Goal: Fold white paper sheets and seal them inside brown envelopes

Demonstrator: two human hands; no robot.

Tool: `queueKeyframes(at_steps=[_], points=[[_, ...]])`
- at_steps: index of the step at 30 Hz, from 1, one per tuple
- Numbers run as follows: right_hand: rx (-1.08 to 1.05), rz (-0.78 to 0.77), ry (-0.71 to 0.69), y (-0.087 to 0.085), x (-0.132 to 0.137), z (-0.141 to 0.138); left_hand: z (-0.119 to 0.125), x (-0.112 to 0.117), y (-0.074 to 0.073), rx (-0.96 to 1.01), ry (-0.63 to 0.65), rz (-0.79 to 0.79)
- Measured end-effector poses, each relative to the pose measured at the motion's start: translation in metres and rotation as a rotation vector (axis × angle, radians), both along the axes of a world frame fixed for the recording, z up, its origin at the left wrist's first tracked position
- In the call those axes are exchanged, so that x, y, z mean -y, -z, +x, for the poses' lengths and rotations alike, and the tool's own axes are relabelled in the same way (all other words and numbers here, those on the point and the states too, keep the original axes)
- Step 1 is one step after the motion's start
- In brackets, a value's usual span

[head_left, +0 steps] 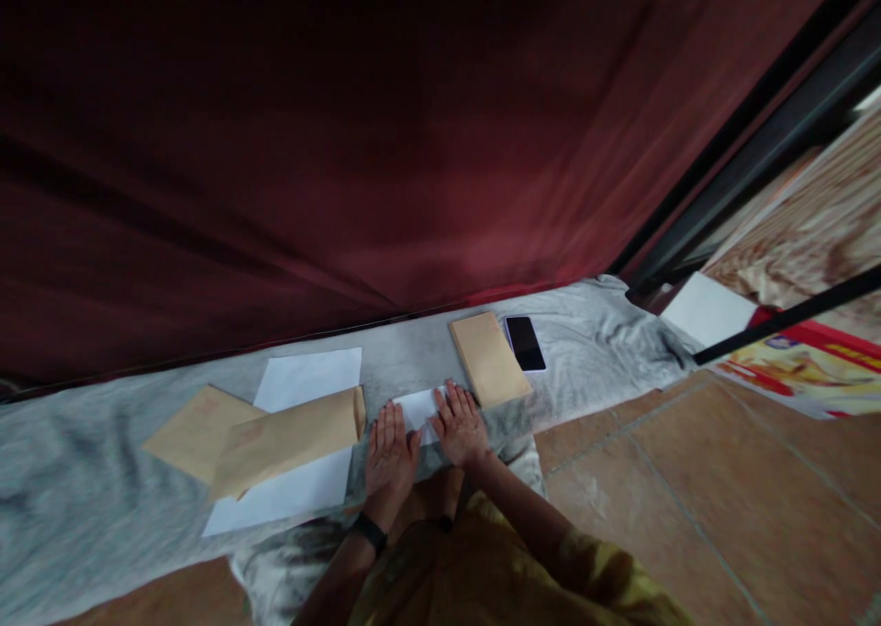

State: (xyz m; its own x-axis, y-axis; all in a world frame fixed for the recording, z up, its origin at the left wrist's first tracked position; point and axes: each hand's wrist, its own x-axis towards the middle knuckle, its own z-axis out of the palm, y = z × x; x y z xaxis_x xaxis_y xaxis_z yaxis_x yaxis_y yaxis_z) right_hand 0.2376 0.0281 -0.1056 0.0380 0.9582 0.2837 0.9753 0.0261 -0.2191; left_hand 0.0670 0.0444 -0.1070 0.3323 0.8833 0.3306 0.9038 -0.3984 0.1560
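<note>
A small white piece of paper (416,409), seemingly folded, lies on the grey cloth in front of me. Flat on its left end rests my left hand (392,456), fingers stretched out. My right hand (460,426) presses on the right end, its fingers spread. Both palms hide part of the sheet. Just past my right fingers is a stack of brown envelopes (490,358). To the left of my left hand, a brown envelope with its flap up (289,438) lies over another brown envelope (199,431) and white paper sheets (313,378).
A dark phone (526,343) lies right of the envelope stack. The grey cloth (585,332) covers a narrow surface against a dark red curtain (440,195). At right are a black metal frame (750,139), a colourful printed box (805,369) and a tiled floor (688,479).
</note>
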Motion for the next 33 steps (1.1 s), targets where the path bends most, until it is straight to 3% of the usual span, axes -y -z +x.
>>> queueKeyframes(at_steps=[5,9,14,16,21,26,33], points=[[-0.014,0.028,-0.015,0.000,0.002,0.002,-0.006,0.017,0.000,-0.085,0.092,-0.052],[-0.059,0.006,-0.026,-0.011,-0.003,-0.006,-0.009,0.023,0.002,-0.117,0.118,-0.079],[-0.108,-0.038,-0.401,-0.030,-0.017,-0.034,-0.013,0.021,0.014,-0.137,0.160,-0.082],[-0.108,-0.059,-0.456,-0.032,-0.023,-0.042,-0.016,0.021,0.019,-0.145,0.180,-0.079],[-0.117,-0.101,-0.449,-0.025,-0.031,-0.046,-0.028,0.027,0.025,-0.151,0.225,-0.029],[-0.096,-0.062,-0.449,-0.018,-0.031,-0.038,-0.035,0.038,0.020,-0.095,0.268,0.100],[-0.066,-0.055,-0.249,-0.005,-0.020,-0.002,-0.025,0.040,0.004,-0.047,0.222,0.087]])
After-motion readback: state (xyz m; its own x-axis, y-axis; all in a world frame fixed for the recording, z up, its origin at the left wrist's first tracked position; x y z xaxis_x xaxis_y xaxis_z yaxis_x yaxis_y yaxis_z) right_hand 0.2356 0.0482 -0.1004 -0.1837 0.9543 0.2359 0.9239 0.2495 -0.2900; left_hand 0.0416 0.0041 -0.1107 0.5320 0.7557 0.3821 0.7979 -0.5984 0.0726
